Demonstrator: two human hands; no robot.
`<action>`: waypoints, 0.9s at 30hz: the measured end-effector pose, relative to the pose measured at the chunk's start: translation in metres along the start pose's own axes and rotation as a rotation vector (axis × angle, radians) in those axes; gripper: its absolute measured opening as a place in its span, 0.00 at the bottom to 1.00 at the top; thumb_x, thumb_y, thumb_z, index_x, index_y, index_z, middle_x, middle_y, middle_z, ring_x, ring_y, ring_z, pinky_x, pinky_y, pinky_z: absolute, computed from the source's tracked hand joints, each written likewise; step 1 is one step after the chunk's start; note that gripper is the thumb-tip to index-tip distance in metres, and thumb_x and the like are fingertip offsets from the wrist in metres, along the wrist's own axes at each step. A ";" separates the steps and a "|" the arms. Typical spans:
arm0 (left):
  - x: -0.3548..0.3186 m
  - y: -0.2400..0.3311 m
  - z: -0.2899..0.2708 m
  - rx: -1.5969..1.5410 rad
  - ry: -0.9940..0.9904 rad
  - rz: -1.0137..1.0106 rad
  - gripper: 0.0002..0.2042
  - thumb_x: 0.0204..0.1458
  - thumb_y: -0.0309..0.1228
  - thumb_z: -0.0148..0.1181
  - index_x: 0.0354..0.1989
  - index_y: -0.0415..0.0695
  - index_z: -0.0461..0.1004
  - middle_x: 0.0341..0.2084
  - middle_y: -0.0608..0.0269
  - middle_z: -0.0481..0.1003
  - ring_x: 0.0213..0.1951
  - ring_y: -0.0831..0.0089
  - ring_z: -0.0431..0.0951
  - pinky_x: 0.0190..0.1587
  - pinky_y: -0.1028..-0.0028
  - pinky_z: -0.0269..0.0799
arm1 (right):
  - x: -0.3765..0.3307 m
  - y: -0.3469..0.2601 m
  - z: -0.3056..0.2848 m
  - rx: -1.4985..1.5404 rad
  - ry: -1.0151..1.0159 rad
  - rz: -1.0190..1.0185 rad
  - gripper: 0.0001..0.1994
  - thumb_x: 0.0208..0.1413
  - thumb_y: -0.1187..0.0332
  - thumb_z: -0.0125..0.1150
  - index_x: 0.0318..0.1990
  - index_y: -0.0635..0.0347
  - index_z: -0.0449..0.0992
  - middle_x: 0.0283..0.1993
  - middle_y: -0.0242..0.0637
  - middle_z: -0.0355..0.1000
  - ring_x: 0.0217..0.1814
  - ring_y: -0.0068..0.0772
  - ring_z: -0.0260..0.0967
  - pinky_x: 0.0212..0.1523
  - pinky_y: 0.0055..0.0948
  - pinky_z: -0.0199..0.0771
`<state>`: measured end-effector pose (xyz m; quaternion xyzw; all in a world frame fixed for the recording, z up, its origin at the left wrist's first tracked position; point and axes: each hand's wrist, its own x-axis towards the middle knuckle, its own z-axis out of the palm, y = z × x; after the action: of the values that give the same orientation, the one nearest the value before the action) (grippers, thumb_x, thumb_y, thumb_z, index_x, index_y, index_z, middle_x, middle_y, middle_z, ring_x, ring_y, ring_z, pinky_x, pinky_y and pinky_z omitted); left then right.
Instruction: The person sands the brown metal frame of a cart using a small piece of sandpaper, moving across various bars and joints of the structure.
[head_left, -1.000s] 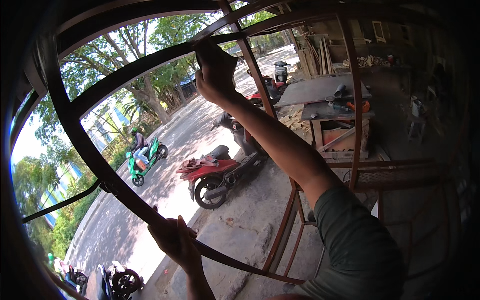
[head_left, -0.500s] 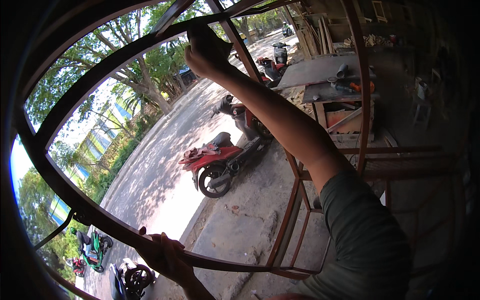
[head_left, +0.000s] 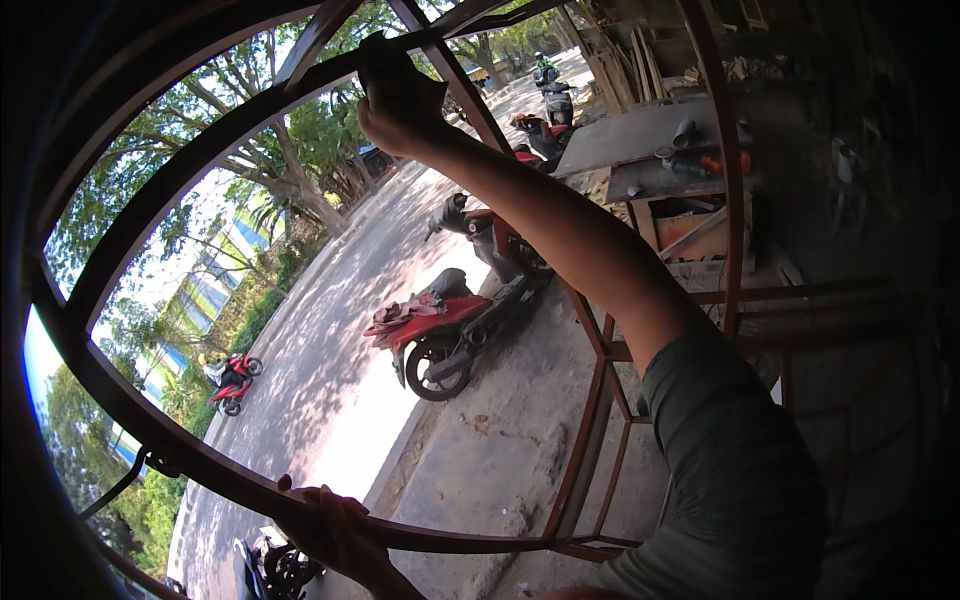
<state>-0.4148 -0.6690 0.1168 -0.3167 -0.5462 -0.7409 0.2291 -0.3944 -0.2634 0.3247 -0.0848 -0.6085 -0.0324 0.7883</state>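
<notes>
Brown frame point(head_left: 225, 478) is all around your view, its long bars looking curved, and both your hands are at it. Nearest to you, your left hand point(head_left: 330, 528) is clamped on the lower bar, with the fingers curled over it. Please let this hand serve as your support: a firm hold, with the wrist relaxed, should help the frame not to shake.

Farther along, your right hand point(head_left: 400, 115) is well apart from the left, high on the upper bar, with the arm stretched long. It is bunched against the bar with a dark piece point(head_left: 425, 88) at the fingers; I cannot tell if this is cloth or paper, nor how tightly the hand closes. With such a reach the shoulder may tire, so I think it is better to step nearer than to lean. Press evenly, and be careful at the joint just beside, where knuckles could knock.

Beyond the bars, a red scooter point(head_left: 440, 310) is parked, and a workbench point(head_left: 655, 190) stands to the right. On the road point(head_left: 330, 300) a rider point(head_left: 215, 370) is farther away; better your eyes rest on the bar.
</notes>
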 end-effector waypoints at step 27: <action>-0.002 -0.006 0.009 0.127 0.024 0.038 0.23 0.56 0.26 0.59 0.59 0.34 0.63 0.29 0.61 0.68 0.20 0.79 0.67 0.19 0.78 0.64 | -0.003 -0.033 -0.015 0.087 0.300 0.065 0.08 0.37 0.76 0.61 0.29 0.59 0.74 0.30 0.41 0.70 0.34 0.44 0.71 0.30 0.43 0.66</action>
<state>-0.4155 -0.6588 0.1133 -0.3032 -0.5833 -0.7038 0.2694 -0.3861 -0.2991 0.3214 -0.0643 -0.4817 0.0072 0.8739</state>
